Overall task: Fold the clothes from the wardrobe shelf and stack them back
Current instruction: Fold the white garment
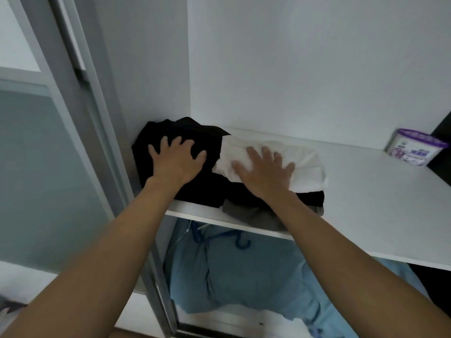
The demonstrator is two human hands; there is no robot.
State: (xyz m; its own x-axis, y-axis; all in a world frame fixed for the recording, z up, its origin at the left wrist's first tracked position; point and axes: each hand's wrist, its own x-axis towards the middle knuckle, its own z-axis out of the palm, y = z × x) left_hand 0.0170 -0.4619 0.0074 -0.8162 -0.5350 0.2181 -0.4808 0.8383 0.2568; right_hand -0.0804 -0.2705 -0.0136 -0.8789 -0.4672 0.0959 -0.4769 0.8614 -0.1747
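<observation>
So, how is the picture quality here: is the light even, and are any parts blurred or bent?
Head view: light is dim and cool; the black garment under the left hand loses all fold detail, while the white garment under the right hand stays readable. Wide-angle bending slants the shelf edge and door frame. The tub's label is too soft to read.

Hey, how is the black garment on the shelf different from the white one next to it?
The black garment sits bunched in the shelf's left corner against the side wall; the white garment lies to its right. The left hand presses the black one with bent fingers; the right hand rests flatter on the white one. Both look crumpled and lie on the white shelf.
</observation>
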